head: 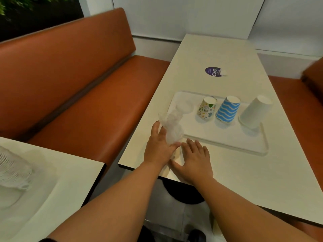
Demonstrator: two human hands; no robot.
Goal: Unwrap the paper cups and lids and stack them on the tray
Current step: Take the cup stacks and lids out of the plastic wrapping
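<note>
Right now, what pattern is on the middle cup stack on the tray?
Blue with white wavy stripes: the middle cup stack, upside down, seen in the head view.

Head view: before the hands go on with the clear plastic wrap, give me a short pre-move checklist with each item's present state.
1. Left hand touches the plastic wrap: ok.
2. Firm grip on the wrap: cannot tell, blurred.
3. Right hand free, fingers straight on the table: ok.
4. Floral cup, blue striped cup and white cup upside down on the tray: ok.
5. Cups stacked: not ok, side by side.
6. Wrap's contents: cannot tell.
</note>
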